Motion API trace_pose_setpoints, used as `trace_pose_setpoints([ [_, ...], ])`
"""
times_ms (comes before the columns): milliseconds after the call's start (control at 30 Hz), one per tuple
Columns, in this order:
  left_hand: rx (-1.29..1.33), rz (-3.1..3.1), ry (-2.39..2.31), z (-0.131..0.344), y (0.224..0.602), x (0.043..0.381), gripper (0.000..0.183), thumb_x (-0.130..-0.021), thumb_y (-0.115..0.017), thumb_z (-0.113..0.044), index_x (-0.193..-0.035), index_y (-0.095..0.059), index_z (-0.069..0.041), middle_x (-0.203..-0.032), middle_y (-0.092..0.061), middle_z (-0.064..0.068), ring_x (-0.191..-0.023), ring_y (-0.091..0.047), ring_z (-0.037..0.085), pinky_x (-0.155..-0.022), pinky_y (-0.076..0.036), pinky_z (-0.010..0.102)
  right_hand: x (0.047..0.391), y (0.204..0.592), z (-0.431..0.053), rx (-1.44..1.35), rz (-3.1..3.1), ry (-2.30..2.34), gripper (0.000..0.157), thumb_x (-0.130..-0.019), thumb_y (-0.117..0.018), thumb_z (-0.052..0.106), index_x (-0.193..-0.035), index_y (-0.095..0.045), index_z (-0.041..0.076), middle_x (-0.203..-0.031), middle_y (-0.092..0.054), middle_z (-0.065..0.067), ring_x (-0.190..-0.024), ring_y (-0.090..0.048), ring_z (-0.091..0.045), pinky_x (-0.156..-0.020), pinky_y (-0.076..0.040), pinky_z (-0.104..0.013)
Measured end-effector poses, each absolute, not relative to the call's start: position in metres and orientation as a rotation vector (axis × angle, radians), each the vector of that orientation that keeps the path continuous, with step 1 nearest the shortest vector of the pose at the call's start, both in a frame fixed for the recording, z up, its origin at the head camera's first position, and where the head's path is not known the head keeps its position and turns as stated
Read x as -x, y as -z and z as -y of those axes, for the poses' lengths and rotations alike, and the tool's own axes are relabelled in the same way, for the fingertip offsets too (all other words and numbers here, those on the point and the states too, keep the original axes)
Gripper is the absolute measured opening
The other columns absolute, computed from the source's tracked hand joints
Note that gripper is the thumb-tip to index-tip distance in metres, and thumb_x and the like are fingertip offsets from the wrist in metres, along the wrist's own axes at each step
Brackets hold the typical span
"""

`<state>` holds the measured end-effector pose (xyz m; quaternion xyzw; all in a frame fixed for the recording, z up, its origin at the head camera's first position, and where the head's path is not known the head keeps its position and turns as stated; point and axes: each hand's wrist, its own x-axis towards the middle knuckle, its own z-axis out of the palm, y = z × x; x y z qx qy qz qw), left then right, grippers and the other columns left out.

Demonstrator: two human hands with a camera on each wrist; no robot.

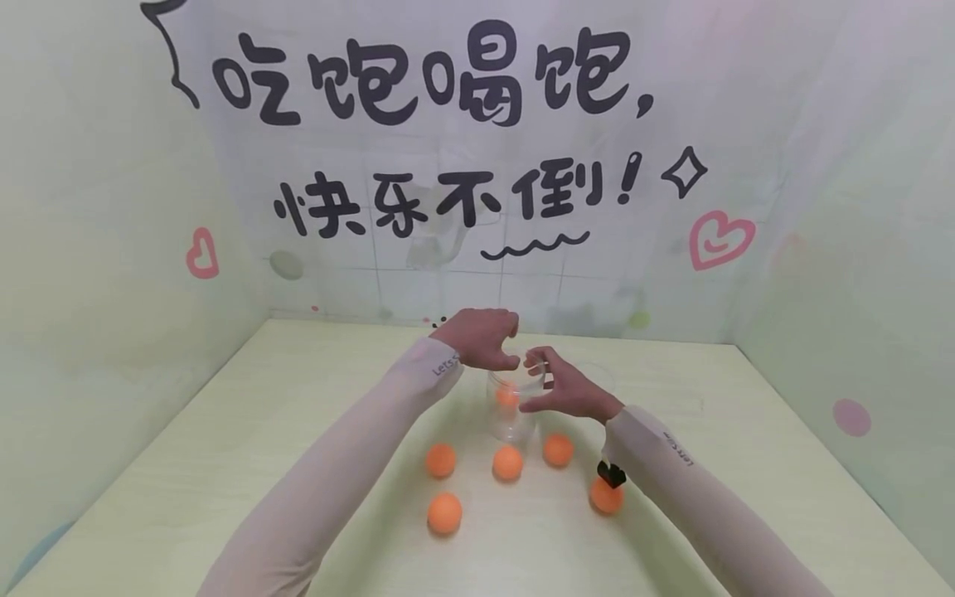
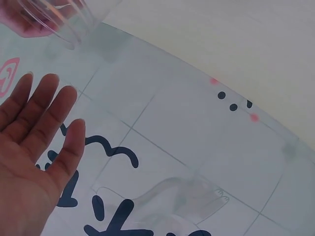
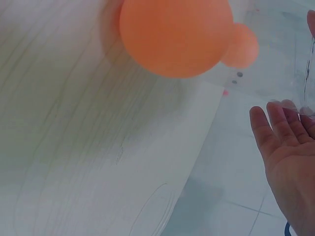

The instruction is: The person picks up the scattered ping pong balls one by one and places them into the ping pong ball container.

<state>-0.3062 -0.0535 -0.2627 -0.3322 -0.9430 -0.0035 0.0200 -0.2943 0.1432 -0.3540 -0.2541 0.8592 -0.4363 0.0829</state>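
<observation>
A clear jar (image 1: 511, 427) stands upright on the table, with an orange ball (image 1: 507, 395) visible through its upper wall. My right hand (image 1: 570, 391) holds the jar from the right, thumb in front and fingers at the far side near the rim. In the right wrist view those fingers (image 3: 283, 123) lie against the clear wall. Over the jar's left side hovers my left hand (image 1: 481, 336), fingers loosely bent and nothing in them. The left wrist view shows its bare palm (image 2: 29, 177) apart from the jar (image 2: 64, 22).
Several orange balls lie on the table in front of the jar, among them one (image 1: 507, 463) nearest it and one (image 1: 607, 495) beside the right sleeve. A faint clear round outline (image 1: 597, 375) lies right of the right hand. A printed curtain (image 1: 462, 282) hangs behind.
</observation>
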Motion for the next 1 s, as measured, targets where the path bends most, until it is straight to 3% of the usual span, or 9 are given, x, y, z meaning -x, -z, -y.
trace_pose_setpoints([
  [1000, 1.093, 2.903, 0.097, 0.088, 0.268, 0.287, 0.038, -0.081, -0.06, -0.034, -0.109, -0.057, -0.009, -0.101, -0.059, 0.002, -0.08, -0.055, 0.015, -0.068, -0.049, 0.034, 0.306, 0.356, -0.146, 0.779, -2.537, 1.303, 0.075, -0.077, -0.079, 0.018, -0.132, -0.033, 0.0, -0.134, -0.042, -0.022, -0.124, -0.044, -0.037, -0.101, -0.04, -0.05],
])
